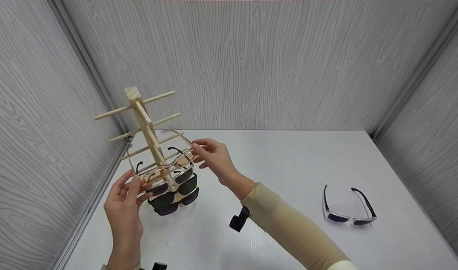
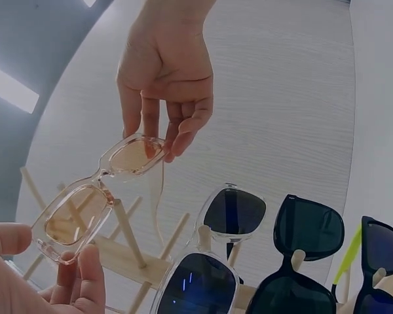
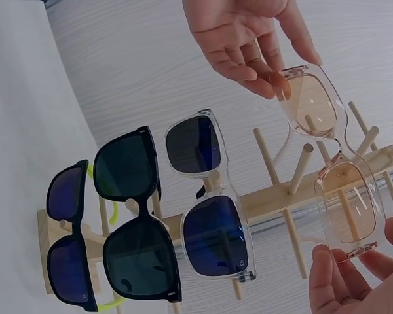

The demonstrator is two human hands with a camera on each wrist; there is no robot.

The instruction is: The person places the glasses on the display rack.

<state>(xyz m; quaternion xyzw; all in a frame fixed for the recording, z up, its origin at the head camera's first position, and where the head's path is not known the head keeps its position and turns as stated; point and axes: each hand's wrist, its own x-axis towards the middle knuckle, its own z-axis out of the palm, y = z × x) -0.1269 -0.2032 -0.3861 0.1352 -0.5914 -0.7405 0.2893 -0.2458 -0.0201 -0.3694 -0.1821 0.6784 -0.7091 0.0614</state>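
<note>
Both hands hold a pair of clear-framed glasses with amber lenses (image 1: 159,173) by its two outer ends. My left hand (image 1: 125,202) pinches the left end, and my right hand (image 1: 217,159) pinches the right end. The temples are unfolded and point back toward the wooden display rack (image 1: 142,118). The glasses are in front of the rack's pegs, above clear-framed sunglasses with dark blue lenses (image 3: 215,235) on the rack. Below those, the rack bears black sunglasses with dark green lenses (image 3: 128,163) and dark sunglasses with neon-yellow temples (image 3: 67,193).
The rack's upper pegs (image 1: 159,97) stick out to both sides. Another pair of sunglasses, with clear frame and black temples (image 1: 338,217), lies unfolded at the right of the white table (image 1: 281,165). Wood-grain panels (image 1: 244,63) enclose the back and sides.
</note>
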